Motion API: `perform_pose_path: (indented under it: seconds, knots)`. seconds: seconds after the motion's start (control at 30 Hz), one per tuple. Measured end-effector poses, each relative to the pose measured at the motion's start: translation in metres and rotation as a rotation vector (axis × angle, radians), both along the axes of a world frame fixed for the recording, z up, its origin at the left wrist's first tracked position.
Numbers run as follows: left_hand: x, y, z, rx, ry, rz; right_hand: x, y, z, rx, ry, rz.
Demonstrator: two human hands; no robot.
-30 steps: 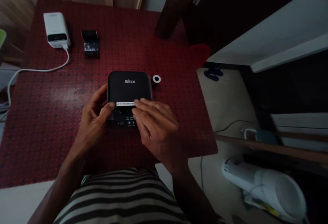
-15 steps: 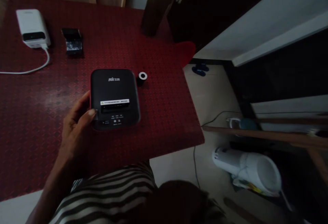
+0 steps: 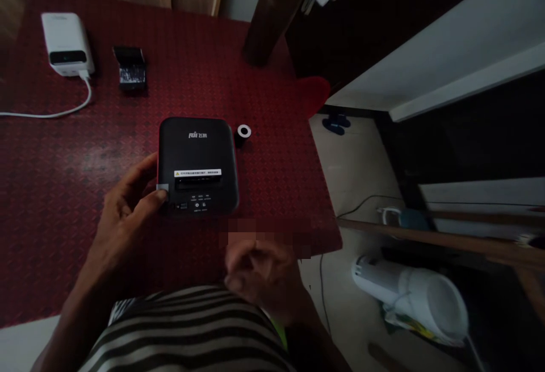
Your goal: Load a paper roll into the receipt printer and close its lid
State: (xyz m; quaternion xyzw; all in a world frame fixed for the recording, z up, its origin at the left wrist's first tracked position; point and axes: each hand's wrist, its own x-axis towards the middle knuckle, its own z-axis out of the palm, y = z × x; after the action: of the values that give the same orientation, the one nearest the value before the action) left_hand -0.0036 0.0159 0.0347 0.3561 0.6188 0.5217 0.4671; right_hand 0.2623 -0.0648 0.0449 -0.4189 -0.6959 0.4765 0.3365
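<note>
A black receipt printer with a paper slot, a white label strip and small buttons lies on the red patterned table. My left hand grips its left side, the thumb on a small grey tab at the front left corner. Low over the table's front edge is my right hand, apart from the printer. Its fingers are loosely curled with a gap to the thumb, and nothing shows in them; the hand is partly blurred. Just right of the printer stands a small paper roll, white end up.
A white power bank with a plugged-in white cable is at the back left. Beside it sits a small black hinged object. A brown post rises at the back. Slippers and a white cylinder are on the floor.
My right hand has come into view from below. The view has shifted slightly, so the table items appear further right. My left hand keeps its hold on the printer.
</note>
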Motion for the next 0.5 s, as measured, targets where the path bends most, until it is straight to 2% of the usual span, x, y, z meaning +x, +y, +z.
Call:
perform_pose_path:
  seconds: [0.07,0.13,0.23,0.33,0.4,0.5]
  knots:
    - [-0.001,0.001,-0.001,0.006,-0.024,-0.014,-0.005,0.060,0.002,-0.074,-0.003,-0.126]
    - [-0.002,0.002,-0.004,0.003,-0.086,-0.031,-0.007,0.088,-0.004,-0.062,-0.111,-0.250]
    - [-0.002,0.002,-0.007,-0.004,-0.142,-0.021,-0.010,0.090,-0.026,0.062,-0.287,-0.343]
    - [0.000,0.003,-0.007,-0.015,-0.146,-0.002,-0.012,0.085,-0.048,0.263,-0.382,-0.365]
    - [0.002,0.003,-0.006,-0.011,-0.155,-0.003,-0.011,0.087,-0.055,0.363,-0.419,-0.325]
    - [0.002,0.004,-0.005,-0.008,-0.166,-0.007,-0.008,0.092,-0.056,0.423,-0.454,-0.247]
